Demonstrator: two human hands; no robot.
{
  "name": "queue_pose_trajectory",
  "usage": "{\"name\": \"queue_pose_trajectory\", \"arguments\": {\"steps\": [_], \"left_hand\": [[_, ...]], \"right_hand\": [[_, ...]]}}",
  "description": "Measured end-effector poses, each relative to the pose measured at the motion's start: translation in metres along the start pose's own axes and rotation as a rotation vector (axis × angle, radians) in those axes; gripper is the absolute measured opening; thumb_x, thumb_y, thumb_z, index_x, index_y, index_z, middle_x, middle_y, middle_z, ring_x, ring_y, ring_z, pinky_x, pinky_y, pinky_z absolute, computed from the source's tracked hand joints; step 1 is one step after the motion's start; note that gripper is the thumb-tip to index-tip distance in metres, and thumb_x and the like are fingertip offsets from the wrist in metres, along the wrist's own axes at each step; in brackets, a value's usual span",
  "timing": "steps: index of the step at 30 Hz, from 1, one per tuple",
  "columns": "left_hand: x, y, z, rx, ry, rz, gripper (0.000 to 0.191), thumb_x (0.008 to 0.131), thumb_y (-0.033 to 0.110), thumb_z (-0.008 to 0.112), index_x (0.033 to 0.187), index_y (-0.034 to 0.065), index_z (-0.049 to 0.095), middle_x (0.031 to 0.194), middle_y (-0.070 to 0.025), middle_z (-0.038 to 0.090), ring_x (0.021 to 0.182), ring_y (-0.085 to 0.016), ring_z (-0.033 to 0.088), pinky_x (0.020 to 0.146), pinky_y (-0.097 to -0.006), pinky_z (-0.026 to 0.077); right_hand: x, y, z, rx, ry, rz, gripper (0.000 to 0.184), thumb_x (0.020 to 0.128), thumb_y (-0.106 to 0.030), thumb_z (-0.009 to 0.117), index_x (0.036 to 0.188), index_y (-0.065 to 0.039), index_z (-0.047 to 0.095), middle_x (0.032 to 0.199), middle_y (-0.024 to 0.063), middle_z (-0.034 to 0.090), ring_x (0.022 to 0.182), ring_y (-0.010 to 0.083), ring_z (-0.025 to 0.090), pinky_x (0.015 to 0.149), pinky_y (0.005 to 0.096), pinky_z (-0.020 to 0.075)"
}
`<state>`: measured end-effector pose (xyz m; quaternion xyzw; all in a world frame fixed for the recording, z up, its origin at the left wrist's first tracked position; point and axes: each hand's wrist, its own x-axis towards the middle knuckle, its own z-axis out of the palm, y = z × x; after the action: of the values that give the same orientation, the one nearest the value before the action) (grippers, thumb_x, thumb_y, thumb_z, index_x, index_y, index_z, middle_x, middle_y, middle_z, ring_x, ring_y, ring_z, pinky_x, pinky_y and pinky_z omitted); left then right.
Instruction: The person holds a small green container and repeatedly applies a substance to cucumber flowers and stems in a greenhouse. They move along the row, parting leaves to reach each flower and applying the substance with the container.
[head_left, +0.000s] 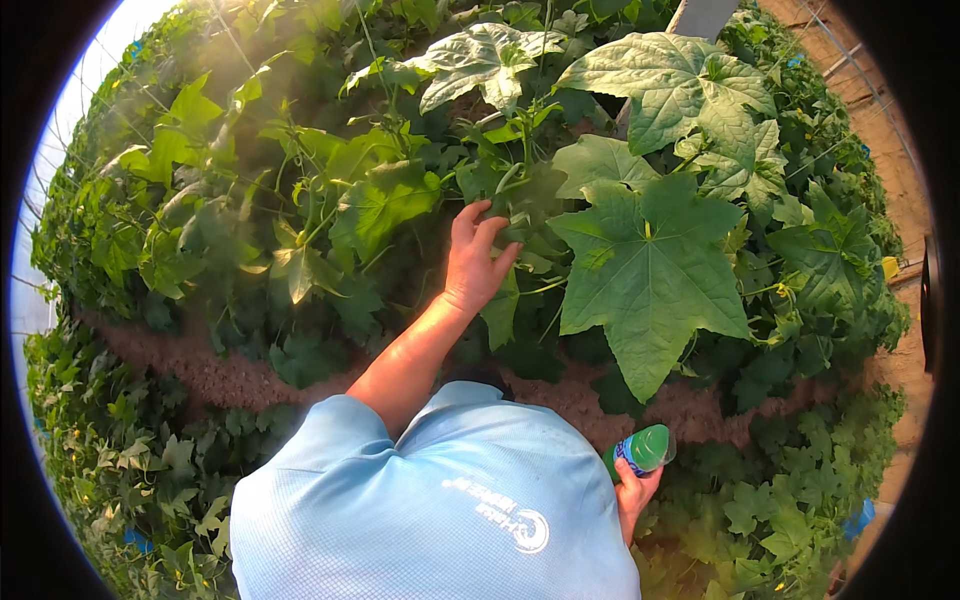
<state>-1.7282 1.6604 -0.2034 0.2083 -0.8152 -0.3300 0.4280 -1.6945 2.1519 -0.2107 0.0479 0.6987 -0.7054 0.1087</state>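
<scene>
My left hand (478, 259) reaches up into the climbing vines, its fingers apart and slightly curled. Its fingertips lie close to a tangle of stems, beside a small curved pale-green shoot or young fruit (508, 177). Whether they touch a stem I cannot tell. A large lobed vine leaf (649, 262), luffa-like in shape, spreads to the right of this hand. Low on the right, my right hand (637, 495) grips a green plastic bottle (651, 448) with a blue label bearing writing. The bottle is tilted, and its clear end points up and to the right.
Strings (367, 37) run up through the dense foliage. Behind the leaves at top right stands a pale post (703, 16). A strip of bare soil (225, 371) separates two plant rows. Brown ground (896, 161) borders the right side, near a blue object (859, 519).
</scene>
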Motion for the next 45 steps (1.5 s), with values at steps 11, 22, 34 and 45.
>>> {"name": "queue_pose_trajectory", "arguments": {"steps": [11, 22, 34, 45], "left_hand": [[-0.002, -0.001, -0.016, 0.113, -0.032, 0.106, 0.057, 0.076, 0.014, 0.094, 0.128, 0.007, 0.07, 0.146, -0.0203, 0.052, 0.123, -0.038, 0.055, 0.102, -0.0449, 0.054], [0.053, -0.023, 0.0, -0.22, -0.047, -0.31, 0.038, 0.082, 0.021, 0.09, 0.103, 0.0026, 0.064, 0.121, -0.0151, 0.057, 0.109, -0.033, 0.058, 0.094, -0.042, 0.051], [0.051, -0.057, 0.004, -1.219, 0.075, -0.817, 0.029, 0.098, -0.003, 0.061, 0.125, 0.0063, 0.054, 0.117, -0.0056, 0.061, 0.106, -0.014, 0.059, 0.092, -0.0314, 0.05], [0.065, -0.056, 0.007, -0.857, 0.052, -0.659, 0.027, 0.102, 0.007, 0.065, 0.127, 0.0049, 0.053, 0.109, -0.0046, 0.067, 0.094, -0.011, 0.06, 0.08, -0.0271, 0.048]], "right_hand": [[-0.027, -0.019, 0.045, -0.08, 0.097, -0.016, 0.077, 0.076, 0.005, 0.086, 0.147, 0.001, 0.055, 0.136, 0.0116, 0.063, 0.12, 0.0249, 0.063, 0.109, 0.0391, 0.0478], [-0.036, -0.02, 0.069, 0.003, 0.169, 0.001, 0.074, 0.076, 0.009, 0.083, 0.146, 0.001, 0.056, 0.133, 0.0114, 0.065, 0.116, 0.0252, 0.065, 0.108, 0.04, 0.0505], [-0.042, -0.014, 0.071, 0.012, 0.197, -0.005, 0.07, 0.078, 0.009, 0.082, 0.143, 0.003, 0.057, 0.13, 0.0117, 0.066, 0.113, 0.0246, 0.065, 0.105, 0.0389, 0.0515], [-0.034, -0.017, 0.067, 0.067, 0.196, -0.022, 0.07, 0.077, 0.008, 0.081, 0.143, 0.001, 0.058, 0.129, 0.0108, 0.067, 0.112, 0.0237, 0.067, 0.102, 0.0388, 0.054]]}}
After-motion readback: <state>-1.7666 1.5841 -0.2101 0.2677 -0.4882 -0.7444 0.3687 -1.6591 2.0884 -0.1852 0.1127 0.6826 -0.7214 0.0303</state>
